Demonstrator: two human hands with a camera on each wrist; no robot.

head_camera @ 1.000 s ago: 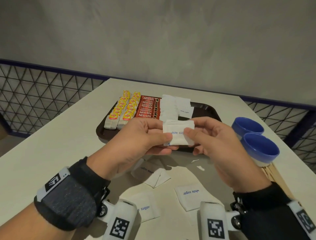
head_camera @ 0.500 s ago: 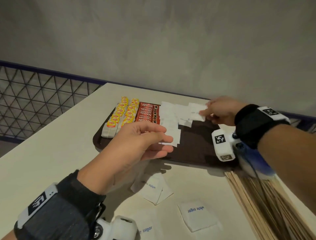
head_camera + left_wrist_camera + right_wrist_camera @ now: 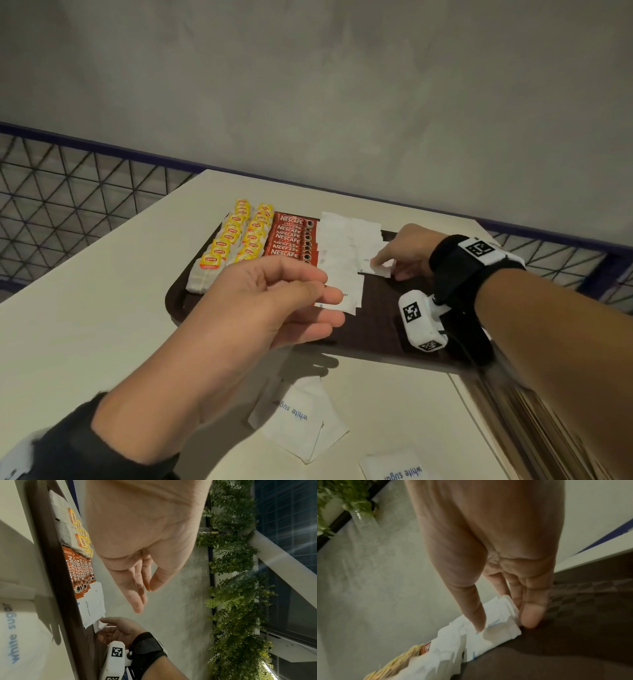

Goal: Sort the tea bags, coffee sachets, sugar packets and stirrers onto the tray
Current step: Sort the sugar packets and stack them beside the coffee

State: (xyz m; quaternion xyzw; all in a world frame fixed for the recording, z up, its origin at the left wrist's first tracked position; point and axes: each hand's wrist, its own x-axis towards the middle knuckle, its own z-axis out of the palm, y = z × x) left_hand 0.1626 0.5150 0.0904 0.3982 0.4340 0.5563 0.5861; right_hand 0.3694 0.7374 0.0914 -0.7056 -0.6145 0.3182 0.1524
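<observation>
wooden stirrers (image 3: pixel 534 431) beside brown tray (image 3: pixel 373 339)

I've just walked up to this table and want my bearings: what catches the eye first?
The dark tray holds neat rows: yellow tea bags at its left, red coffee sachets beside them, then white sugar packets. The right hand sets a packet at their right edge; more lie loose on the table.

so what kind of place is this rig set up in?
Probably a café or office pantry corner, staged for recording. A cream table against a grey plaster wall, a dark brown plastic tray of tea, coffee and sugar sachets, and a leafy green plant wall beside glass.
</observation>
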